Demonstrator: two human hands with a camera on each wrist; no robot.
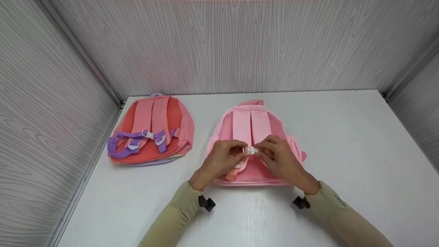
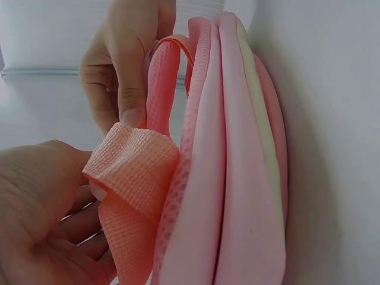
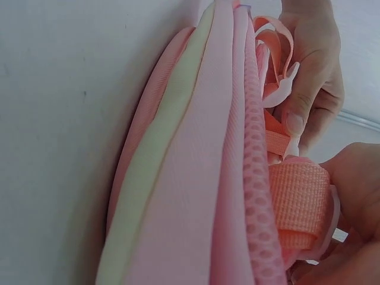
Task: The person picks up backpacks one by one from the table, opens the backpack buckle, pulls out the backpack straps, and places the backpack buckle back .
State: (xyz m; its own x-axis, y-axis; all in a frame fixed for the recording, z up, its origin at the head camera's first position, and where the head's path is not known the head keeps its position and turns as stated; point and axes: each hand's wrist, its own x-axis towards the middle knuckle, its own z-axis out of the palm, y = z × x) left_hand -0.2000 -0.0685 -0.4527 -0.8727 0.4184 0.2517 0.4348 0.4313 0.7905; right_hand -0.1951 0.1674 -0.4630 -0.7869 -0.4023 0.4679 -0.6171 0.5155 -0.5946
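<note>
A pink backpack (image 1: 263, 168) lies with its shoulder straps (image 1: 261, 125) facing up. Over those straps is a small white buckle (image 1: 251, 150), its parts lined up end to end. My left hand (image 1: 219, 158) pinches the buckle's left end between thumb and fingers. From the other side my right hand (image 1: 284, 160) pinches the right end, the two sets of fingertips close together. Orange webbing (image 2: 133, 178) loops beside my left palm in the left wrist view. Another orange strap (image 3: 300, 199) runs through a pale slider by my right hand; the buckle is largely hidden in both wrist views.
To the left lies a second backpack, coral and red (image 1: 159, 113), with purple straps (image 1: 120, 154) and a white buckle (image 1: 147, 134) across its back. Both bags rest on a white table (image 1: 346, 144). Wood-grain panels (image 1: 240, 48) stand behind and at the sides.
</note>
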